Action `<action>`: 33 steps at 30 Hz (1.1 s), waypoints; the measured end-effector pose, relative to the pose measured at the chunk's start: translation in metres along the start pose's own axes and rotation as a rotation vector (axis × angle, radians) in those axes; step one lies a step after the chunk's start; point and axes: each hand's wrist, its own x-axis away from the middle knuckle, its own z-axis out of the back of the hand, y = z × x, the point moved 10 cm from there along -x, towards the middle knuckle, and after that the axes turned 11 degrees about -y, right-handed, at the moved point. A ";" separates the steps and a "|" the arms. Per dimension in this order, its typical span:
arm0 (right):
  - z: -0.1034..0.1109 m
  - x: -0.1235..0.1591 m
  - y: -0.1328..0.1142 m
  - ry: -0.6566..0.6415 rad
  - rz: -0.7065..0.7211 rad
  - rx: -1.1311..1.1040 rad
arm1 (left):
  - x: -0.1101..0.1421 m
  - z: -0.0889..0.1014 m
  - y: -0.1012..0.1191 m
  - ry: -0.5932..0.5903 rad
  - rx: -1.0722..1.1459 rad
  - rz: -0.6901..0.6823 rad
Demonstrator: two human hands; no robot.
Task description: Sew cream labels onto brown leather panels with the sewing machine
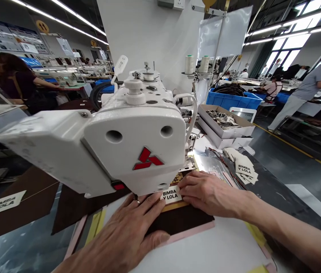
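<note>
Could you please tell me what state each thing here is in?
Left hand: spread, palm down
Right hand: fingertips at the label
Label between the hands: flat, print up
Brown piece: flat, partly covered
Thread cones: upright
Cardboard box: open, filled
Blue bin: open, loaded
Labels at right: fanned out
Sewing machine: cannot tell whether running

A bulky white sewing-machine head (137, 140) fills the centre (a cream rectangular label (172, 194) on a flat brown panel (187, 220) below it); at right, loose cream labels (243, 169) lie before an open white cardboard box (236, 132), a blue plastic crate (231, 101) behind.
</note>
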 end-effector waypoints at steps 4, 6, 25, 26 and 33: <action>0.001 0.003 0.001 0.022 0.005 -0.073 | -0.001 0.001 -0.001 0.009 0.024 0.002; -0.004 0.004 0.000 0.008 -0.008 -0.042 | -0.002 0.007 0.000 0.042 0.036 -0.004; -0.019 -0.025 -0.025 -0.032 0.134 0.125 | 0.014 0.021 0.007 0.093 -0.043 -0.058; -0.018 -0.024 -0.027 -0.034 0.150 0.126 | 0.015 0.022 0.006 0.087 -0.045 -0.056; -0.017 -0.027 -0.030 -0.059 0.188 0.148 | 0.026 0.023 0.001 0.092 -0.133 -0.062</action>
